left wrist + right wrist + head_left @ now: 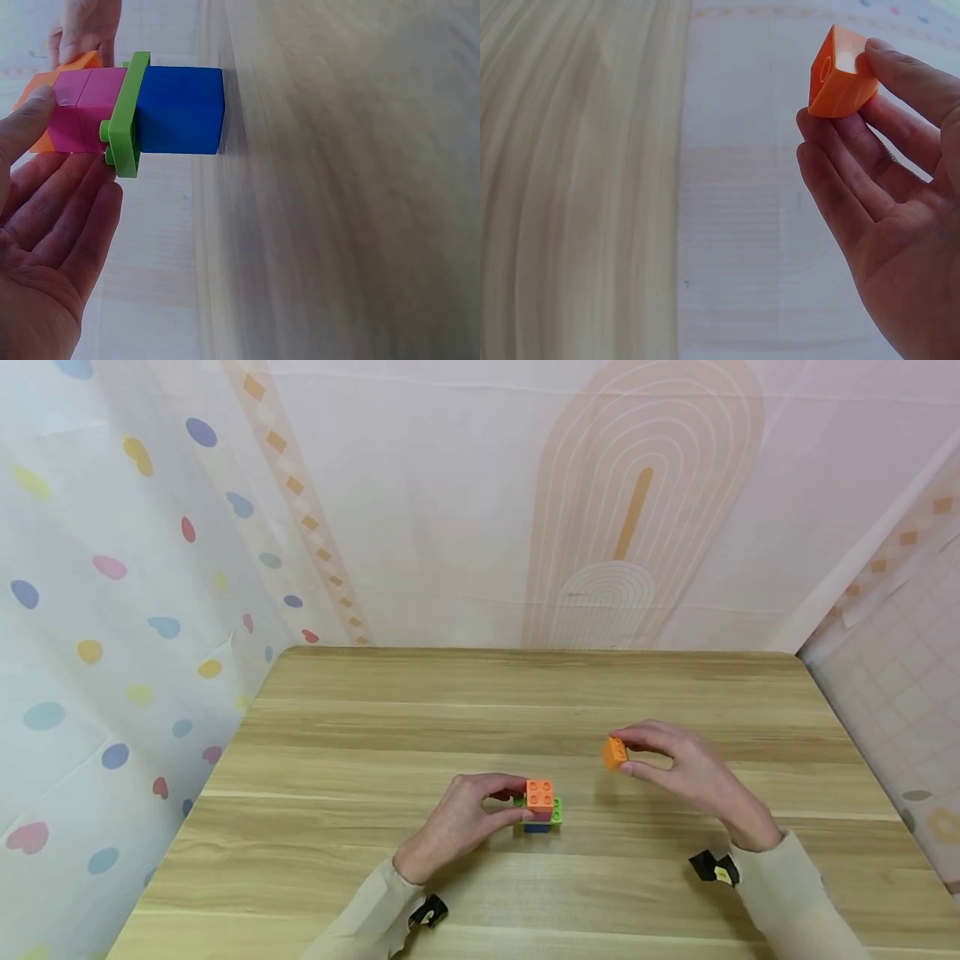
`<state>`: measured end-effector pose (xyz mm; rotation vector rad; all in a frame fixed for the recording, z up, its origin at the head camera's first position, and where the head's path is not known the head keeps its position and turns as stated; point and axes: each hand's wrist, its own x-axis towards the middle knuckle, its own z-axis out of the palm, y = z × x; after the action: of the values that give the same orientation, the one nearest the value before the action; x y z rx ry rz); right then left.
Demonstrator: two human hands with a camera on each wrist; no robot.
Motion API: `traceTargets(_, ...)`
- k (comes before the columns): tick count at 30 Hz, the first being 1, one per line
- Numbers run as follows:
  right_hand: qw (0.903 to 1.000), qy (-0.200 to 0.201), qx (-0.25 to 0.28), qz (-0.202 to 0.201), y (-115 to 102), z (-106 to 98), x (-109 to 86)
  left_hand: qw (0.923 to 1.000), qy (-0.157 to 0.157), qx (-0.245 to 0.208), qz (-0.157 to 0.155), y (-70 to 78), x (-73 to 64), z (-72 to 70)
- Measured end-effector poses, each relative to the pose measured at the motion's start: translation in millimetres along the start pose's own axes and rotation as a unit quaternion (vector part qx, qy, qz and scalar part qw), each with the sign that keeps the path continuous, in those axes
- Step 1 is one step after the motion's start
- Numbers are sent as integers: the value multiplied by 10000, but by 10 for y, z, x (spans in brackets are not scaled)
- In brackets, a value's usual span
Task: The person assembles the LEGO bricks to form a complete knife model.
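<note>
A small stack of toy building bricks stands on the table in front of my left hand (468,818). A blue brick (182,110) forms its base, with a thin green plate (129,120), pink bricks (91,97) and a studded orange top brick (540,792) above. My left thumb and fingers pinch the stack near its top, beside the pink and orange parts. To the right and farther back, my right hand (682,768) pinches a loose orange brick (844,75) above the table, its hollow underside partly showing in the right wrist view.
The wood-grain table (337,827) stretches to a patterned curtain (450,527) at the back. Another curtain with coloured spots (112,693) hangs along the left. Black straps (427,912) sit at both sleeve cuffs.
</note>
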<state>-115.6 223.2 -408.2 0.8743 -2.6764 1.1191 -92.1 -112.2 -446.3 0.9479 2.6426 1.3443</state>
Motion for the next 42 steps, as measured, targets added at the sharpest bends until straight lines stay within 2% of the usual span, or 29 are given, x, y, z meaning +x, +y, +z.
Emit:
traceTargets(11, 9988, 239, 130, -399, -244, 83, 12, 9998, 63, -48, 186, -12, -4, -3)
traceTargets(21, 9955, 321, 259, -857, -417, 179, 53, 9998, 85, -14, 175, -3, -7, -10)
traceTargets(34, 9962, 94, 298, -811, -596, 306, 119, 9998, 27, -106, 154, -5, 1, -20)
traceTargets(42, 9932, -23, 294, -1127, -643, 415, 185, 9993, 21, -122, 354, -23, 7, -19)
